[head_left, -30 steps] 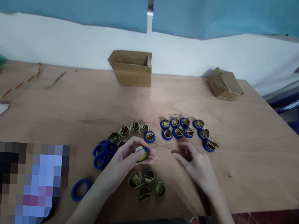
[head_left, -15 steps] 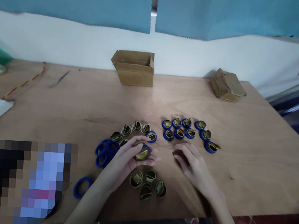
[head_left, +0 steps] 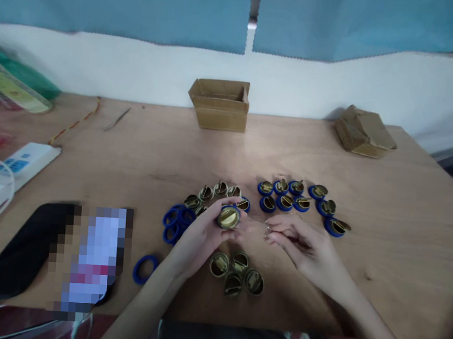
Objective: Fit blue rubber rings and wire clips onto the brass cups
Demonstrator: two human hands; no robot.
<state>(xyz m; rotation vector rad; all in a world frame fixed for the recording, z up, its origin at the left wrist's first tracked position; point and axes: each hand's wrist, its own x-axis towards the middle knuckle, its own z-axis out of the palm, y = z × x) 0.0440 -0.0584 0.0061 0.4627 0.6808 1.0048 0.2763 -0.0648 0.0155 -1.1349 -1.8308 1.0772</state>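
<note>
My left hand [head_left: 207, 229] is closed around a round brass-coloured fitting [head_left: 229, 218], held tilted with its crossbar facing up. The fingers of my right hand [head_left: 299, 238] are pinched together a short way to the right, a small thin thing at their tips too fine to name. Several similar brass fittings [head_left: 239, 262] lie below, between my wrists. Loose blue rings [head_left: 172, 217] are heaped beside my left hand, which hides part of them. Another blue ring [head_left: 144, 269] lies apart, near my left forearm. Right of centre, several brass fittings sit in blue rings [head_left: 285, 202].
An upright open cardboard box [head_left: 222, 119] and a crumpled one [head_left: 365, 132] stand at the back by the wall. A black flat object [head_left: 25, 249], a blurred-out phone-like object [head_left: 92, 263], a white power strip [head_left: 31, 160] and cables are on the left.
The view has swung left, so things appear shifted right. My left hand still holds the fitting, now turned more face up. My right fingertips are more plainly in a pinch.
</note>
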